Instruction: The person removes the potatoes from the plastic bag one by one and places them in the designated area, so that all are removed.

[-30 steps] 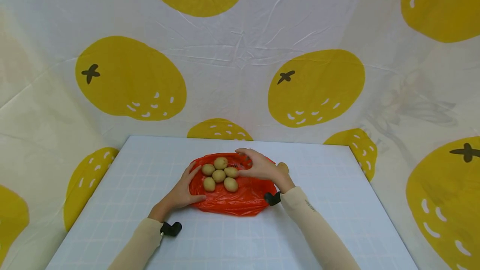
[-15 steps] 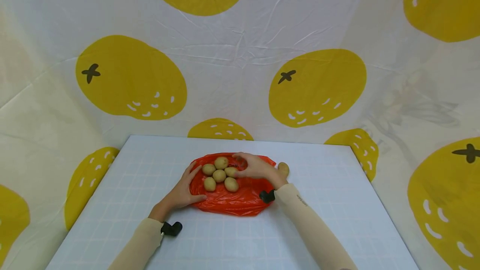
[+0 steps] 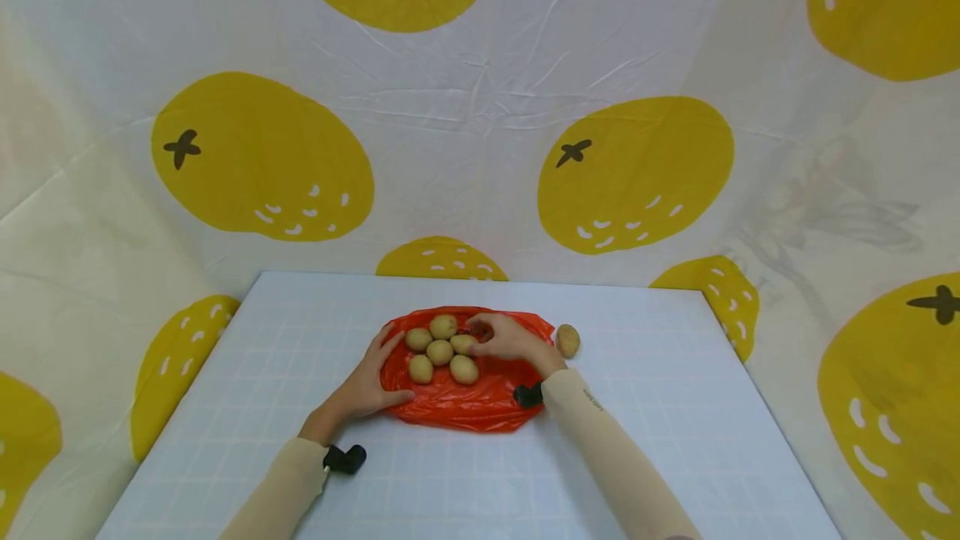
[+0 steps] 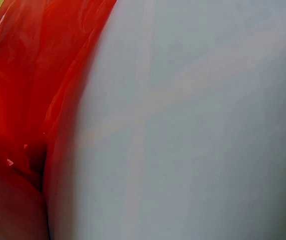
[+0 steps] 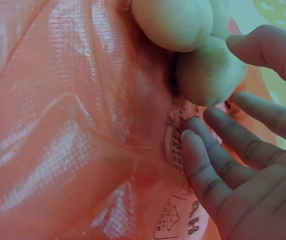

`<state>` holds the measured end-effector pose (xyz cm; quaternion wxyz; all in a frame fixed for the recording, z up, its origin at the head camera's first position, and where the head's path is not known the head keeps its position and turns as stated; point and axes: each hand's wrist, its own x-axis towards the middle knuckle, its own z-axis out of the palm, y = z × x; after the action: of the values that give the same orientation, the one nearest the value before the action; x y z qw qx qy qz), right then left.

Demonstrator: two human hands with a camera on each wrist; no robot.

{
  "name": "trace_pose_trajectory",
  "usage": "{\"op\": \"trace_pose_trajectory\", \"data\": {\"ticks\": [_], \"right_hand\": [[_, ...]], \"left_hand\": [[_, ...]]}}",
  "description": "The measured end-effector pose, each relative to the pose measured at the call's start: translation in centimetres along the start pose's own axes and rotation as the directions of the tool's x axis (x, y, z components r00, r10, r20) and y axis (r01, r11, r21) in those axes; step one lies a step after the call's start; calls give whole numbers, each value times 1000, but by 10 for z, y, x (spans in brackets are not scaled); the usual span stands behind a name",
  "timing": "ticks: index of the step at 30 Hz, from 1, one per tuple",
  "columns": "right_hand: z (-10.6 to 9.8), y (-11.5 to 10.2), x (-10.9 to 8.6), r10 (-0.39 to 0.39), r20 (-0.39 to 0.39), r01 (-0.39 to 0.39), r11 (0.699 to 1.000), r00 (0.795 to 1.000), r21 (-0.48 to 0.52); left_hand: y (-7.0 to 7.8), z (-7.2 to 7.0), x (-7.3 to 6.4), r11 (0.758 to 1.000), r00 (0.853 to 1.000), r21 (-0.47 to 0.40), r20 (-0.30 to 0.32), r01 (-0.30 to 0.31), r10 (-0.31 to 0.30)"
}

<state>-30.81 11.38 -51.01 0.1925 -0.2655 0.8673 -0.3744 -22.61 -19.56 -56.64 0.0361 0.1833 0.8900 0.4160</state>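
Several pale brown potatoes (image 3: 439, 352) sit in a cluster on a spread-out red plastic bag (image 3: 465, 411) in the head view. My left hand (image 3: 366, 383) rests at the bag's left edge, fingers and thumb spread along it. From the right, my right hand (image 3: 510, 336) reaches over the bag to the rightmost potatoes. In the right wrist view its thumb is beside a potato (image 5: 208, 72), with the relaxed fingers just below, not wrapped round it. The left wrist view shows the red bag (image 4: 37, 65), but little of the hand.
One more potato (image 3: 567, 341) lies off the bag, to its right on the pale checked tabletop (image 3: 645, 390). A cloth backdrop (image 3: 450, 173) with large yellow fruit prints rises behind the table and at both sides.
My right hand has moved a little left with its fingers drawn closer together, uncovering the loose potato on the right. The left hand and the clustered potatoes stay practically where they were.
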Motion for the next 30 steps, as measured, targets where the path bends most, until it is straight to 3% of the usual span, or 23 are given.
{"op": "trace_pose_trajectory", "data": {"ticks": [17, 30], "right_hand": [[6, 8, 4, 51, -13, -50, 998, 999, 44], [8, 8, 4, 47, -23, -46, 998, 999, 32]], "left_hand": [[1, 0, 0, 1000, 1000, -2, 2, 10, -10], [1, 1, -1, 1000, 1000, -5, 9, 16, -16]]}}
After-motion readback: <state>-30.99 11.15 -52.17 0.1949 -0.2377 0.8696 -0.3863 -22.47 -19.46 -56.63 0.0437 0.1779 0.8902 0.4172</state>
